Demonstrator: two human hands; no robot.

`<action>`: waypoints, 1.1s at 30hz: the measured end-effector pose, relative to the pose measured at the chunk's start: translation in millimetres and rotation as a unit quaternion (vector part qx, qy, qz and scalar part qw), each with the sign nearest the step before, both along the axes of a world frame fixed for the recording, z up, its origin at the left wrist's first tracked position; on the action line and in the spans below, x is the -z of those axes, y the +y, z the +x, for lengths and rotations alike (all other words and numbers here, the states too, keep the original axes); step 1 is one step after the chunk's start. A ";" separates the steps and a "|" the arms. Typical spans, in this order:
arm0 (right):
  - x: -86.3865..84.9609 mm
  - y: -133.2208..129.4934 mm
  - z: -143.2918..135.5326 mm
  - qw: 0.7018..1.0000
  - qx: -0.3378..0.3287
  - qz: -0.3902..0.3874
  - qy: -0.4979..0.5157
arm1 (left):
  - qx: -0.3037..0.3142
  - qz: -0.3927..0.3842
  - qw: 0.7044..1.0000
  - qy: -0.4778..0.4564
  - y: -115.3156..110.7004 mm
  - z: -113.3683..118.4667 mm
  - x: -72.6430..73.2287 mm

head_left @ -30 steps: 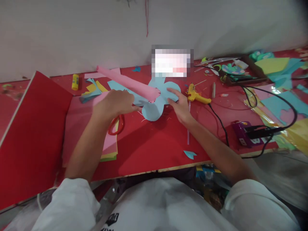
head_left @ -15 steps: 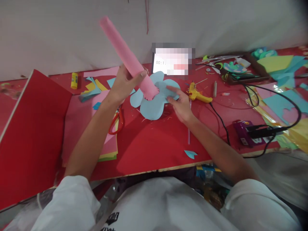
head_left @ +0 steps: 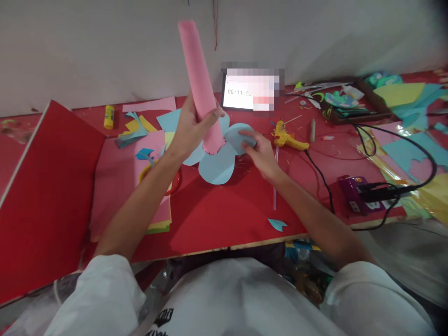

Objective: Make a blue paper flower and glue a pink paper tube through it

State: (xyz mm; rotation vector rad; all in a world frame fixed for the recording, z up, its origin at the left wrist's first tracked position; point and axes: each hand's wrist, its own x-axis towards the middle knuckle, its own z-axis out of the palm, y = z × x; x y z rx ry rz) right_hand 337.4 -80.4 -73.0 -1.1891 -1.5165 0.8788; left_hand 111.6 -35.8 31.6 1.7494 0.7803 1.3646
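My left hand is wrapped round the lower half of a long pink paper tube, which leans slightly left. The tube's notched lower end meets the middle of a light blue paper flower with rounded petals. At the flower's right side, my right hand pinches a petal between thumb and fingers. Part of the flower lies behind the tube and my left hand. Scissors with red and yellow handles lie partly hidden under my left forearm.
A yellow glue gun with a black cord lies to the right, near a purple power box. A glue stick, pink paper sheets and a red board are left. A tablet stands behind.
The pink tube has swung more upright, its top moving right. The flower has shifted slightly left and toward me. My left hand moved with the tube; my right hand keeps hold of a petal.
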 end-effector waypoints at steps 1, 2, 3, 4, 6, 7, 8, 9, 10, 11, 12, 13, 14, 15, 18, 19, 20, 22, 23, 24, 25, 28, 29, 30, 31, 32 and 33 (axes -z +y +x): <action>3.3 1.4 2.1 1.000 0.000 -0.007 -0.022 | -0.010 -0.017 0.999 0.030 5.4 0.8 11.8; 6.1 2.5 4.1 0.999 -0.002 -0.010 -0.043 | -0.017 -0.023 0.998 0.050 9.6 1.4 22.2; 8.2 3.2 5.6 0.998 -0.004 -0.010 -0.058 | -0.018 -0.028 0.997 0.065 12.6 1.7 30.8; 9.7 3.5 6.7 0.998 -0.006 -0.008 -0.068 | -0.017 -0.033 0.996 0.075 14.5 1.7 37.2; 11.1 3.7 7.1 0.997 -0.016 -0.007 -0.073 | -0.013 -0.038 0.996 0.083 15.6 1.5 44.6; 11.3 3.8 6.5 0.997 -0.023 -0.011 -0.068 | -0.009 -0.040 0.996 0.084 15.3 1.5 46.1; 11.3 4.0 5.5 0.998 -0.031 -0.020 -0.060 | -0.005 -0.040 0.996 0.085 14.9 1.5 46.8; 11.1 4.3 4.4 0.997 -0.040 -0.033 -0.051 | 0.000 -0.039 0.995 0.087 14.6 1.5 47.0; 10.7 4.6 3.2 0.997 -0.046 -0.047 -0.041 | 0.006 -0.038 0.995 0.090 14.3 1.6 47.0; 10.1 4.8 2.2 0.996 -0.049 -0.061 -0.032 | 0.010 -0.035 0.995 0.094 14.2 1.6 47.1; 9.2 4.9 1.4 0.996 -0.049 -0.072 -0.023 | 0.013 -0.032 0.995 0.097 14.3 1.5 47.3; 8.0 4.6 1.0 0.995 -0.047 -0.081 -0.017 | 0.014 -0.029 0.995 0.099 14.5 1.4 47.6; 6.5 4.0 0.8 0.995 -0.046 -0.085 -0.016 | 0.014 -0.027 0.995 0.099 14.7 1.2 48.0; 5.0 3.0 0.9 0.995 -0.046 -0.085 -0.020 | 0.012 -0.027 0.995 0.099 14.9 1.0 48.3; 1.6 -0.6 1.4 0.994 -0.056 -0.081 -0.054 | 0.006 -0.035 0.994 0.101 15.1 0.8 48.7; 1.2 -1.4 1.5 0.993 -0.060 -0.082 -0.067 | 0.005 -0.038 0.994 0.105 15.0 0.7 48.6; 1.2 -1.9 1.6 0.992 -0.062 -0.082 -0.080 | 0.005 -0.040 0.993 0.108 15.0 0.6 48.5; 1.7 -1.7 1.5 0.990 -0.057 -0.067 -0.112 | 0.005 -0.040 0.993 0.113 15.1 0.2 48.7; 1.7 -1.2 1.3 0.989 -0.051 -0.050 -0.131 | 0.005 -0.039 0.993 0.114 15.4 -0.2 49.0; 1.2 -0.7 1.2 0.987 -0.045 -0.031 -0.153 | 0.006 -0.038 0.993 0.113 15.8 -0.6 49.6; -0.1 -0.5 0.9 0.983 -0.040 -0.014 -0.176 | 0.007 -0.038 0.993 0.111 16.5 -1.1 50.3; -9.2 -3.6 -0.7 0.966 -0.038 -0.007 -0.255 | 0.017 -0.035 0.996 0.086 19.3 -2.3 53.1; -13.7 -5.9 -1.6 0.957 -0.039 -0.019 -0.287 | 0.021 -0.033 0.996 0.074 20.2 -2.4 53.9; -18.4 -8.6 -2.8 0.946 -0.036 -0.034 -0.321 | 0.024 -0.030 0.997 0.063 21.0 -2.3 54.7; -23.1 -11.5 -4.2 0.932 -0.030 -0.047 -0.358 | 0.025 -0.027 0.998 0.053 21.5 -2.1 55.2; -27.4 -14.2 -5.7 0.917 -0.023 -0.059 -0.393 | 0.024 -0.024 0.998 0.047 21.8 -1.8 55.4; -31.2 -16.5 -7.4 0.902 -0.013 -0.070 -0.425 | 0.022 -0.022 0.999 0.043 21.9 -1.4 55.5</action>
